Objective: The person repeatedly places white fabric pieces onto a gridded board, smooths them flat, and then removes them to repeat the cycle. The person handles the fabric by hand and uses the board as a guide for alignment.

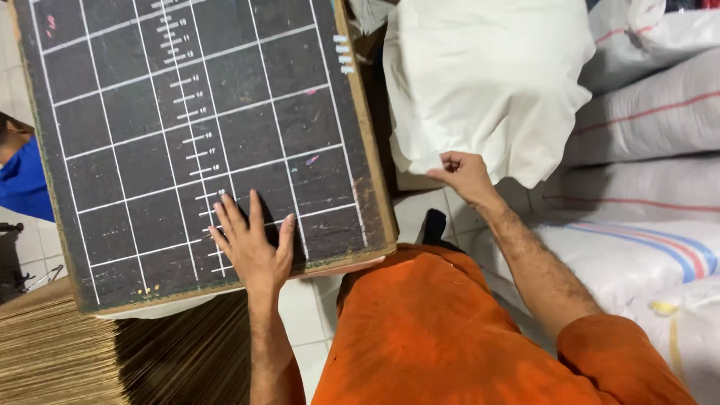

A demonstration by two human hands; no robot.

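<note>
White cloth [487, 82], creased, hanging

Cut off, covered, too small to read

Dark board [187, 135] cropped at top and left; chalk figures beside its tick marks too small to read. White cloth [487, 82] running past the top edge, its lower hem hiding the fingertips of the right hand [465, 176]. Sacks [645, 120] cut off at right. Blue sleeve [22, 184] barely in at left, wearer out of frame.
</note>
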